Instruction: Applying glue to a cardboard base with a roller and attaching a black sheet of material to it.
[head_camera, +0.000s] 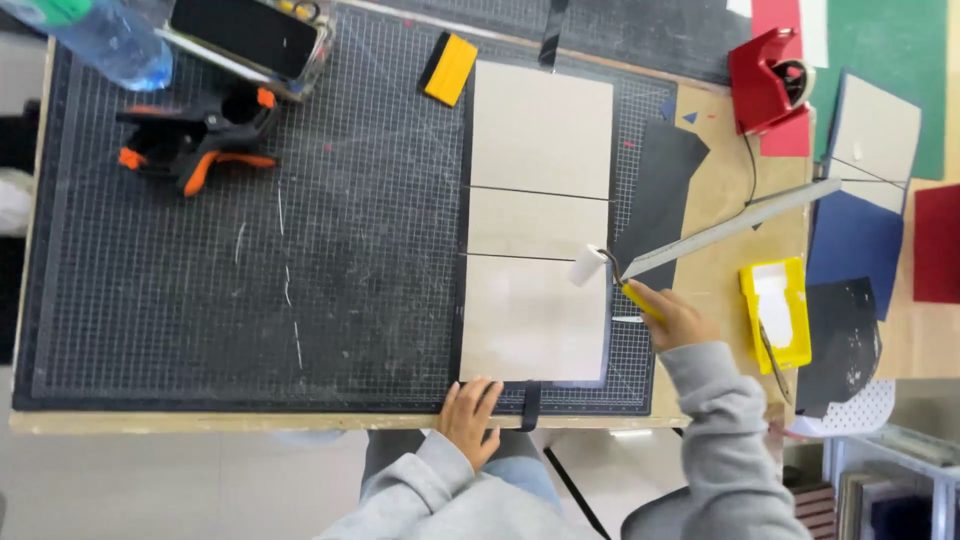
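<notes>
Three pale grey boards (535, 225) lie in a column on a black sheet, on the dark gridded cutting mat (250, 260). My right hand (672, 316) grips the yellow handle of a small white roller (588, 265), whose head rests at the right edge of the boards, between the middle and the near one. My left hand (468, 416) lies flat with fingers spread on the mat's near edge, just below the near board, holding nothing. Both arms wear grey sleeves.
A metal ruler (735, 228) lies slanted right of the boards, over a black paper piece (660, 195). A yellow tray (777, 312), red tape dispenser (765, 80), yellow scraper (449, 68), orange-black clamps (195, 140), a plastic bottle (105, 40) and coloured sheets (870, 170) surround the mat.
</notes>
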